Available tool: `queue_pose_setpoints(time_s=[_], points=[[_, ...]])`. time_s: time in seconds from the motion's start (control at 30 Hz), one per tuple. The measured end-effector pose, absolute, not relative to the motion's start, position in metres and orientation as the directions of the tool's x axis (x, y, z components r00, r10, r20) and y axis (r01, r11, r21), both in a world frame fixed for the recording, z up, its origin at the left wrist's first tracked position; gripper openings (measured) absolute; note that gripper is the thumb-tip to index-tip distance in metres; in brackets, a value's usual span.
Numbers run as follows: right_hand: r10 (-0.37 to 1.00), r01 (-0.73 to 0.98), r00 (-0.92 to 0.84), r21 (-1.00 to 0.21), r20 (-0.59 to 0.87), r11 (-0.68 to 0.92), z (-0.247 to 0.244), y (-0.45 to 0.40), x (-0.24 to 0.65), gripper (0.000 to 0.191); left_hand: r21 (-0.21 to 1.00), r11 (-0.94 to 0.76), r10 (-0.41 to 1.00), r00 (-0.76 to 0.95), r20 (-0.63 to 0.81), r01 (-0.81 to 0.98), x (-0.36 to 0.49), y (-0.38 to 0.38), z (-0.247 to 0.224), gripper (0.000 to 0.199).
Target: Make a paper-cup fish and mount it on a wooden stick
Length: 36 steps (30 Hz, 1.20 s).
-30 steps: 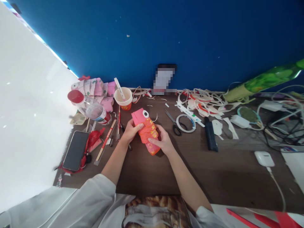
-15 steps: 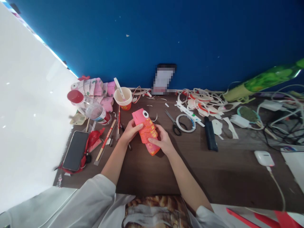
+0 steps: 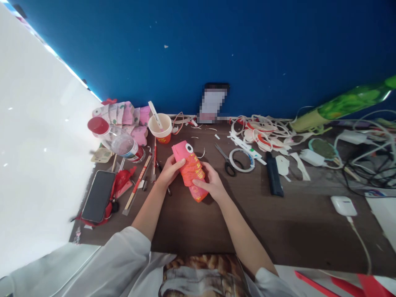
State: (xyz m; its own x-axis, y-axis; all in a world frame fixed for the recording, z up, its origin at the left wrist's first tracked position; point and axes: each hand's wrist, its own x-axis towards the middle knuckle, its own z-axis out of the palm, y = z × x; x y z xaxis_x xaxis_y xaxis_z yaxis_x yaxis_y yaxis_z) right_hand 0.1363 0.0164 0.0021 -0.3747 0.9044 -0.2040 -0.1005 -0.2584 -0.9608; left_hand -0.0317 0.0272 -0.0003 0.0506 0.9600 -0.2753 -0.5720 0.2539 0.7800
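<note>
the pink-and-orange paper fish point(image 3: 191, 166) is over the desk point(image 3: 192, 231), the left hand point(image 3: 170, 170) holding it near its eyed end, thumb on top, the right hand point(image 3: 210, 183) clasping its lower end. i'd go light and even with both, since those layers look easy to crush. its long axis slants, eyed end aimed away and leftward, the other back and rightward.

The dark desk point(image 3: 284, 235) carries clutter — scissors point(image 3: 228, 159), cup point(image 3: 161, 135), bottle point(image 3: 124, 145), white earbud case point(image 3: 344, 206).
</note>
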Motion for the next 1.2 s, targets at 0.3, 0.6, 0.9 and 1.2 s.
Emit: queue_pose_setpoints(time_s=[0.3, 0.6, 0.9, 1.2], points=[[0.907, -0.089, -0.367, -0.962, -0.208, -0.257, -0.0018, 0.0152, 0.1375, 0.063, 0.764, 0.267, 0.959, 0.085, -0.269, -0.587, -0.0321, 0.0271, -0.0033, 0.048], [0.911, -0.083, -0.359, -0.965, -0.204, -0.249, -0.0013, 0.0154, 0.1371, 0.064, 0.769, 0.227, 0.967, 0.047, -0.250, -0.597, -0.0321, 0.0285, -0.0048, 0.046], [0.909, -0.103, -0.363, -0.960, -0.207, -0.260, -0.0010, 0.0155, 0.1367, 0.065, 0.771, 0.278, 0.959, 0.120, -0.256, -0.573, -0.0346, 0.0264, -0.0070, 0.051], [0.904, -0.094, -0.376, -0.963, -0.201, -0.253, -0.0019, 0.0141, 0.1384, 0.063, 0.792, 0.242, 0.964, 0.044, -0.264, -0.561, -0.0340, 0.0278, -0.0042, 0.050]])
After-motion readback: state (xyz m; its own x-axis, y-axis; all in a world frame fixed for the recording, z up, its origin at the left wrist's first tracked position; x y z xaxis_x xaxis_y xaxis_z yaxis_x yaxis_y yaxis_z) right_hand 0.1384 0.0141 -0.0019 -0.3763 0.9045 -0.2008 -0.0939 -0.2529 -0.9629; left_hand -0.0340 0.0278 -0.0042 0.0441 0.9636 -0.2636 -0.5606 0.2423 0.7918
